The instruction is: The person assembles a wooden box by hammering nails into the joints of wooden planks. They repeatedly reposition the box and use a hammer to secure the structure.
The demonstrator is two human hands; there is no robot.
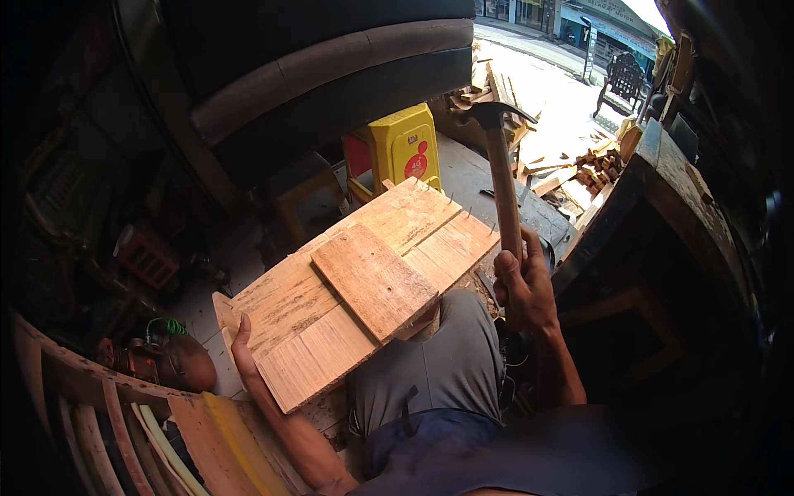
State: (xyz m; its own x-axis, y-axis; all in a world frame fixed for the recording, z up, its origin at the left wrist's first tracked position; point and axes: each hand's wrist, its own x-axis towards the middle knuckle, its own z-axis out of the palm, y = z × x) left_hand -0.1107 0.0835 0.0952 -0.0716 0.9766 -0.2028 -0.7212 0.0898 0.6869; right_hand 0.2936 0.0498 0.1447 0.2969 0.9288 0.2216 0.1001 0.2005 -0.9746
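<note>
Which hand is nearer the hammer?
Right. The right hand grips the hammer at its lower end; the left hand is away from it, at the wooden panel's left end.

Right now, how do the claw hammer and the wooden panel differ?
Shape: the claw hammer is slender; the wooden panel is broad and flat.
Pose: the hammer's head points toward the view's top; the panel slants from lower left to upper right.
Contact: the right hand grips the hammer's handle; the left hand touches the panel's left end.
Both show wood: the handle and the panel's planks.
</note>
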